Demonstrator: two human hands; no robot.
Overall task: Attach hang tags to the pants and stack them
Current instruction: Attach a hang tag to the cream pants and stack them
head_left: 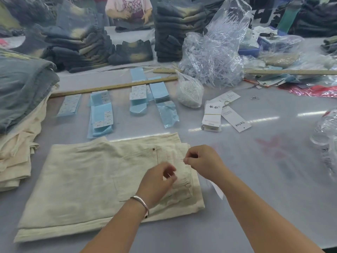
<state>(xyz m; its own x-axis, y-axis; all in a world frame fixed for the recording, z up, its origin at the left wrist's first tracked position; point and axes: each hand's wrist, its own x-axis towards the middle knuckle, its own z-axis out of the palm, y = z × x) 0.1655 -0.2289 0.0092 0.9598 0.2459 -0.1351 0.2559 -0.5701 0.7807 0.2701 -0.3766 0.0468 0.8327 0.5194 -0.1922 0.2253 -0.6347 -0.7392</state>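
Note:
Folded cream pants (76, 181) lie flat on the grey table in front of me. My left hand (158, 179) hovers over the waistband area with fingers curled, blurred; what it pinches is too small to tell. My right hand (202, 161) pinches a thin pale string at the waistband edge. A white hang tag (218, 191) pokes out from under my right forearm, beside the pants. A stack of white hang tags (212, 115) lies further back on the table.
A pile of folded cream and grey pants (20, 110) sits at the left. Blue label sheets (102, 115), a bag of white strings (190, 92), wooden rulers (113, 86) and clear plastic bags (215, 52) lie behind. Dark jeans stacks (173, 30) stand at the back; a person works beyond.

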